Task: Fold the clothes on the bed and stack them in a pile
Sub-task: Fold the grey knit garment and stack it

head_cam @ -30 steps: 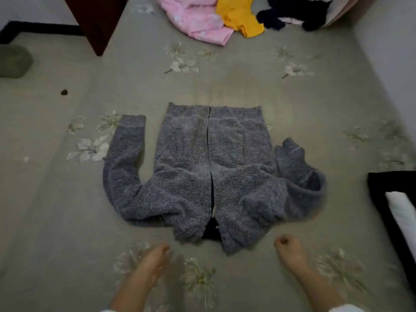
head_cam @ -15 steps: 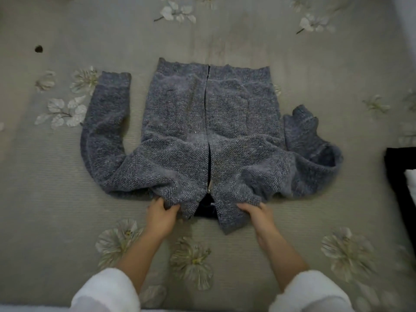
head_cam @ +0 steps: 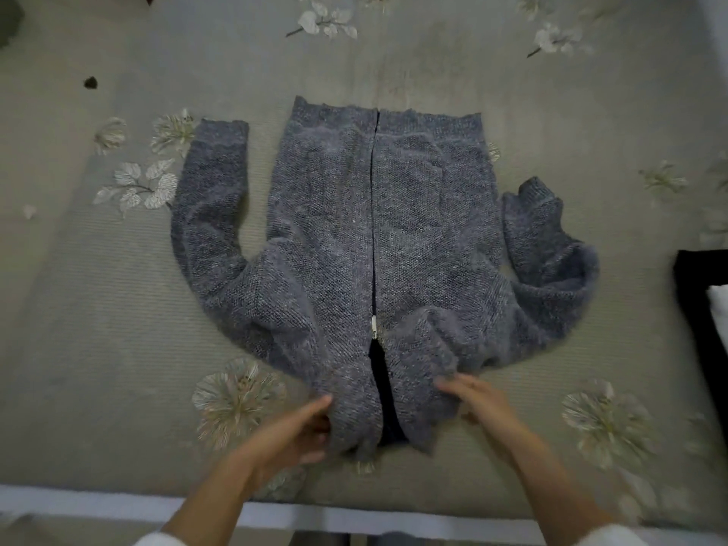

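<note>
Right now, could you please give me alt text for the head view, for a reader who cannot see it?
A grey zip-up knit sweater lies spread flat on a floral bedsheet, collar nearest the camera. The left hand grips the collar's edge, and the right hand rests on its other side.

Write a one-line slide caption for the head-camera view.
Both hands, left hand and right hand, at the collar of a grey zip cardigan on a floral bedsheet.

One head-worn camera looks steeply down and forward over the near edge of the bed (head_cam: 98, 348), close to it. The sweater (head_cam: 378, 238) fills the frame's middle; both forearms enter from the bottom edge. No second view.
</note>
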The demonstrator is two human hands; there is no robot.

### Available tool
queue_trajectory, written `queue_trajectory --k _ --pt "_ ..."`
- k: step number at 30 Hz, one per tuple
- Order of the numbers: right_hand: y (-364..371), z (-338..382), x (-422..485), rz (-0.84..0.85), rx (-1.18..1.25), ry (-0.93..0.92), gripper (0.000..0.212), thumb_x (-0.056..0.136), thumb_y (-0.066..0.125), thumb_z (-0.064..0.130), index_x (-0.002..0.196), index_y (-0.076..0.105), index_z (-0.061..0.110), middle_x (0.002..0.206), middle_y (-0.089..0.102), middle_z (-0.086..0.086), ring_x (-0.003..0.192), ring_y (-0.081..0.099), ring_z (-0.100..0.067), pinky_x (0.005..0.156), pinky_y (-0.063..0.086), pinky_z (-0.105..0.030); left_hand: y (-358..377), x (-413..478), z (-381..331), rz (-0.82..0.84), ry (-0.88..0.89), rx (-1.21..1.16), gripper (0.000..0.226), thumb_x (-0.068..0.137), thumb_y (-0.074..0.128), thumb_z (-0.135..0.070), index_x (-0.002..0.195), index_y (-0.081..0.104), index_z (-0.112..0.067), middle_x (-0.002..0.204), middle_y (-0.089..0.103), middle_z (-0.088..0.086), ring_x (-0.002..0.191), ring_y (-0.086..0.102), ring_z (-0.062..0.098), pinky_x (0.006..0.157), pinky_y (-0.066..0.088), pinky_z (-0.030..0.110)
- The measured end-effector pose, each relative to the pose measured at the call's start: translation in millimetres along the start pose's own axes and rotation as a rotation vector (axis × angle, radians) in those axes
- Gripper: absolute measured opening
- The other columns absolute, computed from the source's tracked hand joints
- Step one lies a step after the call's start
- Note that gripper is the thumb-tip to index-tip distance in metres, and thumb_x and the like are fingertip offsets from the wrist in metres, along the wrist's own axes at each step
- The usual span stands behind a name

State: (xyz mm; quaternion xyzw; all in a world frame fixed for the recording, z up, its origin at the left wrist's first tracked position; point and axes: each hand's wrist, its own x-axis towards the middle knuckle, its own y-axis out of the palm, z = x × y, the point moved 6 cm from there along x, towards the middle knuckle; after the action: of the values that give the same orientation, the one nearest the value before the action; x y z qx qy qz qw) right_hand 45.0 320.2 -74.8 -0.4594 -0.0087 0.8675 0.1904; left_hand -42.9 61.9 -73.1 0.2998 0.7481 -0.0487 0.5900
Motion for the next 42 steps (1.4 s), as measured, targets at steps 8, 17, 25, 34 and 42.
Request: queue_trajectory --k 8,17,25,34,42 --pt "30.6 -53.7 8.4 -0.135 -0.908 -0.196 0.057 0.084 0.063 0.045 0.137 0.047 0.032 0.151 0.03 0.007 0.144 0.017 -0.022 0.112 0.024 -0.043 5.4 30.0 19.6 -0.468 0.298 1.397 0.039 0.089 0.057 -0.047 0.118 0.063 -0.022 0.131 0.04 -0.004 0.125 0.03 0.023 0.104 0.029 0.035" --pt "21.2 -48.6 -22.9 0.046 0.164 -0.008 0.021 0.087 0.068 0.025 0.104 0.068 0.012 0.101 0.074 -0.008 0.091 0.071 -0.017 0.072 0.055 -0.019 -9.7 -6.2 27.2 -0.137 0.164 0.511 0.03 0.091 0.058 -0.042 0.077 0.067 -0.018 0.066 0.071 -0.014 0.067 0.068 0.007 0.065 0.05 0.014" --pt "58.1 -74.0 -63.8 0.216 0.27 0.199 0.028 0.079 0.069 0.004 0.107 0.067 0.001 0.108 0.071 -0.015 0.098 0.066 -0.025 0.096 0.05 -0.043 7.1 -19.3 54.0 0.056 -0.067 -0.113 0.033 0.078 0.069 -0.011 0.11 0.064 -0.004 0.109 0.07 0.016 0.09 0.068 0.024 0.076 0.053 0.035" --pt "51.5 -86.2 -83.6 0.252 -0.207 0.181 0.036 0.085 0.066 0.022 0.12 0.06 0.014 0.11 0.067 -0.004 0.098 0.064 -0.018 0.082 0.054 -0.03 4.5 -37.9 66.5 0.07 -0.114 0.637 0.019 0.09 0.046 0.003 0.082 0.058 -0.01 0.06 0.061 0.0 0.05 0.056 0.011 0.047 0.043 0.021" --pt "44.5 -85.7 -93.7 0.335 -0.39 0.312 0.008 0.085 0.062 0.015 0.086 0.068 0.011 0.081 0.068 -0.004 0.071 0.064 -0.015 0.056 0.051 -0.018 3.9 -54.8 67.4 0.199 -0.332 0.77 0.011 0.091 0.051 -0.013 0.08 0.054 -0.016 0.054 0.048 -0.002 0.041 0.045 0.006 0.045 0.048 0.02"
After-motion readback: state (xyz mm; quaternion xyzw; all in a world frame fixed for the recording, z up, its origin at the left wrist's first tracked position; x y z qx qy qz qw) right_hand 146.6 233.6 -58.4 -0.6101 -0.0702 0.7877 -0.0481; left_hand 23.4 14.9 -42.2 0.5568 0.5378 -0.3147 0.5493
